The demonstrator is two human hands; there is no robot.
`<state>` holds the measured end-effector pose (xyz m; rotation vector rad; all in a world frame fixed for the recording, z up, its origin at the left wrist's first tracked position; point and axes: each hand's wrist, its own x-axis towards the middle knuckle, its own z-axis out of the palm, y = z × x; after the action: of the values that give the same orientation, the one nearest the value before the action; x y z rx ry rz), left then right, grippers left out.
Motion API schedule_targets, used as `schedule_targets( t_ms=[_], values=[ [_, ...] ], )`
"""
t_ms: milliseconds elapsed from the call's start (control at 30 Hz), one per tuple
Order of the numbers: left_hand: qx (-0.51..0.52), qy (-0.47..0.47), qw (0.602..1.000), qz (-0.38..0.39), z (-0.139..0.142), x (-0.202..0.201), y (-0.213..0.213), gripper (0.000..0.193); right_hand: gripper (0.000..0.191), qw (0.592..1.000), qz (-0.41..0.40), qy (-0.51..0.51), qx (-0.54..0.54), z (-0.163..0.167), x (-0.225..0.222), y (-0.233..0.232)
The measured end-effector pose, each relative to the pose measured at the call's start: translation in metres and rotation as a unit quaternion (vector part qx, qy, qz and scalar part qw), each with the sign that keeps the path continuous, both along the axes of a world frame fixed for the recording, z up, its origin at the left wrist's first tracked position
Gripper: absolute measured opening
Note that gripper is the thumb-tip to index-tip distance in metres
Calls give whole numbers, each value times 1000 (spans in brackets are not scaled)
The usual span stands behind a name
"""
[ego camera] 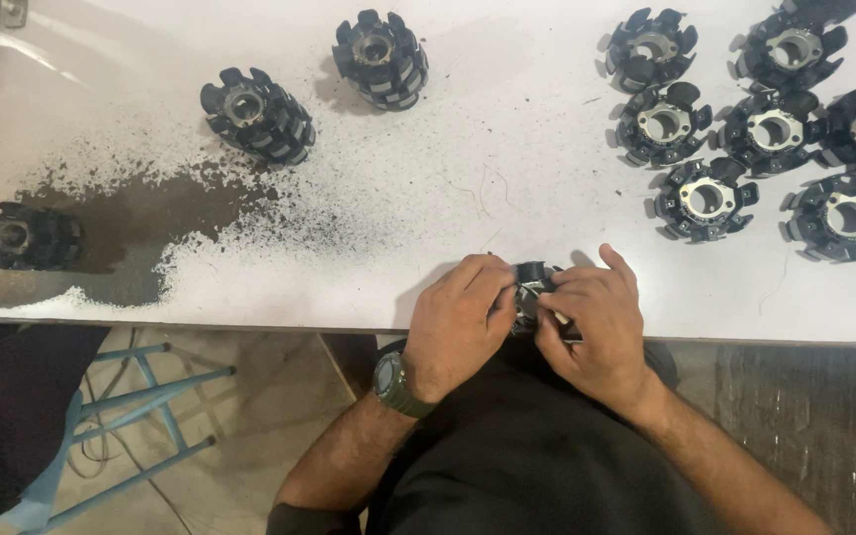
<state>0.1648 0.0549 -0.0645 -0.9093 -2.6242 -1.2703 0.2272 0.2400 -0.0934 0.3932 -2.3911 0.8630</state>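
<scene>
While I am looking down over the white surface point(468, 149), which is carrying a wide smear of dark powder point(141, 223) on its left half, I am seeing a cluster of eight black finned rotor parts point(760, 129) sitting at the far right and three taller black rotor stacks point(258, 115) standing well apart on the left. At the near edge of the surface, my left hand point(460, 322) and right hand point(591, 327) are pressing together, both clamping around one small black rotor piece point(532, 292) held between the fingertips. A dark green wristwatch point(395, 383) is sitting on my left wrist.
</scene>
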Motion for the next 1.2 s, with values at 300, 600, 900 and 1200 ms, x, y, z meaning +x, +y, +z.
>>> schedule_targets(
  t_ms=[300, 600, 900, 1200],
  values=[
    [-12, 19, 1000, -15, -7, 5, -2, 16, 28, 1000, -15, -1, 3, 0, 2, -1],
    [-8, 59, 998, -8, -18, 12, 2, 15, 31, 1000, 24, 9, 6, 0, -1, -1],
    [7, 26, 999, -41, -7, 14, 3, 11, 31, 999, 2, -25, 45, 2, 12, 7],
    [-79, 156, 973, 153, 43, -95, -71, 55, 21, 989, -119, -67, 59, 4, 33, 112]
  ],
)
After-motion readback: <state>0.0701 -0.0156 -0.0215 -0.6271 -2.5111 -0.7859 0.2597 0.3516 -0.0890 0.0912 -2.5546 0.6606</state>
